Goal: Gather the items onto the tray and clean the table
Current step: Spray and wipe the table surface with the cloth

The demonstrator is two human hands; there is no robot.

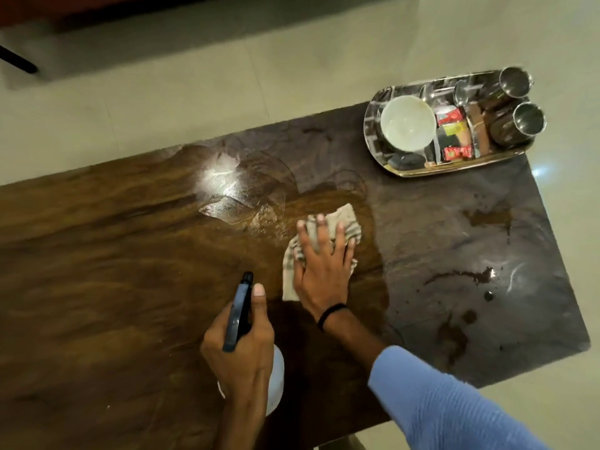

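Head view: dark brown wooden table fills most of the frame, with a wet sheen at upper centre.
Right hand: flat, fingers spread, pressing crumpled beige checked cloth at centre.
Left hand: wrapped round white spray bottle with black trigger head, lower centre.
Tray: shiny steel tray upper right, holding white bowl, two steel tumblers, red packets.
Around: dark spill spots at right, apart from the cloth.
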